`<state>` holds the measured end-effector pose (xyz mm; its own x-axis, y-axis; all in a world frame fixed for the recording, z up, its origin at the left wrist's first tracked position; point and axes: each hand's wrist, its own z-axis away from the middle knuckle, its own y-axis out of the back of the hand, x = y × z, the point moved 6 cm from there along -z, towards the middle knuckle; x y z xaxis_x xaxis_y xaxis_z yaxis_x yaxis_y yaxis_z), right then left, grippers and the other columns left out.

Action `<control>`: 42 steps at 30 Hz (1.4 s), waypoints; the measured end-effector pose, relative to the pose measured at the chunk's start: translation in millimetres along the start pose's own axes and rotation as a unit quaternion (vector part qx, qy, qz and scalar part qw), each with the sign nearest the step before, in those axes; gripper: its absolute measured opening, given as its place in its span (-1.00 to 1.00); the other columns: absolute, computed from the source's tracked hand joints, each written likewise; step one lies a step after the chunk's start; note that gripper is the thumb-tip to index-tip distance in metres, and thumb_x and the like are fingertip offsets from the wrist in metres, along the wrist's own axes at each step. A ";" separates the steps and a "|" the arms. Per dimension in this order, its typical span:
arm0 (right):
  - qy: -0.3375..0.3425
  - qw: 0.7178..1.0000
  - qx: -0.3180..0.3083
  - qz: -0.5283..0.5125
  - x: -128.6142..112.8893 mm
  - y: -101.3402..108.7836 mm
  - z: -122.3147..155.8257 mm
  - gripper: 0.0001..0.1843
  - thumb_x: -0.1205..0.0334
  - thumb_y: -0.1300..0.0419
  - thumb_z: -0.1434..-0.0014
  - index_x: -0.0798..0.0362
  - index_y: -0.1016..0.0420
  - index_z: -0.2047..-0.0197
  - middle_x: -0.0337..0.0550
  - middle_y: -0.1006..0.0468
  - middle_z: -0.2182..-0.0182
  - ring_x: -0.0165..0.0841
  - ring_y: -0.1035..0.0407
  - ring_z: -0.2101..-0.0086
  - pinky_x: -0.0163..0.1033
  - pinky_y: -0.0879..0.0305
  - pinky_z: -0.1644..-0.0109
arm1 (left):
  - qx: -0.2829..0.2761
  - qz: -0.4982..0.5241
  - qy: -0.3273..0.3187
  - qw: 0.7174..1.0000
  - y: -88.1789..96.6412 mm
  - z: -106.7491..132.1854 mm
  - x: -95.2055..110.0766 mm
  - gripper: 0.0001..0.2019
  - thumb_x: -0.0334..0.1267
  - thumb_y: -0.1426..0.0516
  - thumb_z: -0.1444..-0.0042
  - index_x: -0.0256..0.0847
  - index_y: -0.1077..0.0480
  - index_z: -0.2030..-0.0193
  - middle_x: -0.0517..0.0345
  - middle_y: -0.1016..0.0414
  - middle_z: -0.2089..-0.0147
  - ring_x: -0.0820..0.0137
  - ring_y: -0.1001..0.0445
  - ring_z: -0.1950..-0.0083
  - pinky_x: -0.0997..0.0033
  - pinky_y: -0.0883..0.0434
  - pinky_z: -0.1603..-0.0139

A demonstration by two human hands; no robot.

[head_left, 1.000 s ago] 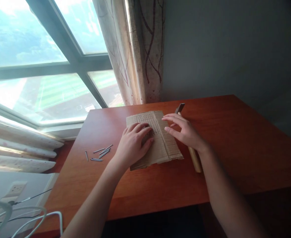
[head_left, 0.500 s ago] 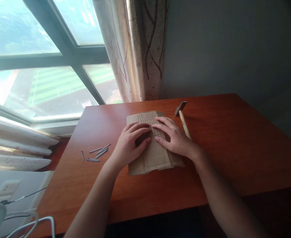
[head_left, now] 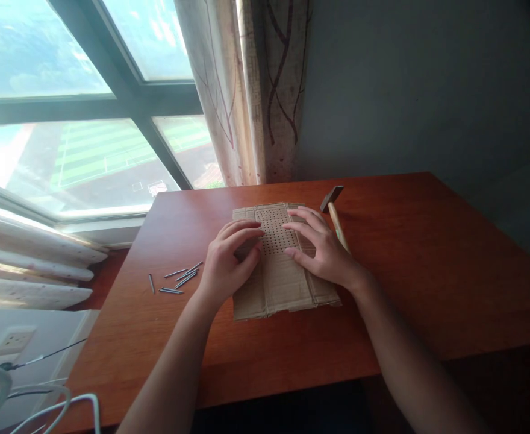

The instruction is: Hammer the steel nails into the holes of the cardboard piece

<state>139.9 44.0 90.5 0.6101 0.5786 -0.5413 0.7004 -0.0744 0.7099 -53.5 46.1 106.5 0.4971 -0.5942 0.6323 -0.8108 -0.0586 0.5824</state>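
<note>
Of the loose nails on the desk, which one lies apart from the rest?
The leftmost nail: it lies alone, pointing toward and away from the person, while the other nails cluster to its right, nearer the left hand.

**Perforated cardboard flat on the table**

A brown corrugated cardboard sheet (head_left: 283, 283) lies flat on the table (head_left: 427, 271), nearer its far edge and left of centre, long side running front to back. Fold creases run lengthwise. A grid of small dark holes fills its far middle panel. Its near edge is uneven.
</note>
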 end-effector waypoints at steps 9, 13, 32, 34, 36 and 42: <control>-0.207 0.957 0.193 -0.067 80.1 52.0 14.8 -0.76 0.04 -0.12 -0.29 0.01 -0.50 0.18 -0.06 -0.60 0.20 -0.23 -0.50 0.19 -0.11 -0.43 0.06 | 0.096 -0.012 0.106 0.990 20.9 5.7 -35.2 -0.80 -0.30 -0.13 -0.21 -0.18 -0.54 0.09 0.05 -0.60 -0.01 0.27 -0.53 -0.09 0.20 -0.49 -0.14; -0.318 0.918 0.237 0.009 123.8 51.6 28.3 -0.69 -0.07 -0.19 -0.16 0.03 -0.44 0.29 -0.09 -0.57 0.33 -0.26 -0.43 0.35 -0.15 -0.35 0.20 | 0.117 -0.019 0.121 0.985 24.5 7.8 -47.2 -0.78 -0.28 -0.14 -0.19 -0.18 -0.54 0.06 0.05 -0.57 -0.03 0.29 -0.54 -0.05 0.27 -0.53 -0.03; -0.362 0.928 0.065 -0.054 155.7 6.1 31.4 -0.78 0.04 -0.11 -0.17 0.02 -0.41 0.33 -0.22 -0.54 0.49 -0.32 -0.40 0.42 -0.26 -0.22 0.30 | 0.006 -0.254 0.240 0.937 50.4 72.8 -64.1 -0.74 -0.14 -0.08 -0.22 -0.14 -0.53 0.07 0.13 -0.59 0.18 0.37 -0.55 0.27 0.41 -0.37 0.27; -0.365 0.928 0.062 -0.048 155.9 6.3 32.0 -0.77 0.03 -0.12 -0.17 0.01 -0.40 0.34 -0.21 -0.55 0.49 -0.31 -0.41 0.42 -0.26 -0.21 0.30 | 0.007 -0.304 0.266 0.915 70.9 90.7 -69.4 -0.71 -0.11 -0.07 -0.22 -0.13 -0.51 0.03 0.11 -0.59 0.10 0.35 -0.57 0.24 0.39 -0.37 0.27; -0.369 0.926 0.059 -0.045 156.5 6.2 32.4 -0.78 0.03 -0.13 -0.18 0.01 -0.40 0.33 -0.21 -0.56 0.49 -0.31 -0.41 0.42 -0.26 -0.20 0.31 | 0.014 -0.357 0.301 0.884 93.7 107.8 -77.7 -0.67 -0.08 -0.05 -0.23 -0.14 -0.48 -0.01 0.06 -0.56 0.02 0.30 -0.58 0.19 0.36 -0.36 0.27; -0.368 0.927 0.053 -0.042 158.4 4.5 31.6 -0.80 0.04 -0.13 -0.19 0.00 -0.39 0.30 -0.23 -0.55 0.49 -0.32 -0.40 0.44 -0.27 -0.20 0.34 | -0.004 -0.389 0.425 0.817 138.9 136.1 -102.5 -0.65 -0.02 -0.06 -0.19 -0.18 -0.47 0.03 -0.01 -0.59 0.09 0.15 -0.57 0.09 0.26 -0.37 0.19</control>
<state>251.4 109.6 -6.3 0.6121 -0.1225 -0.7813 0.7657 -0.1552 0.6242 -259.2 -10.4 53.1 0.8988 0.3932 0.1937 -0.1471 -0.1457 0.9783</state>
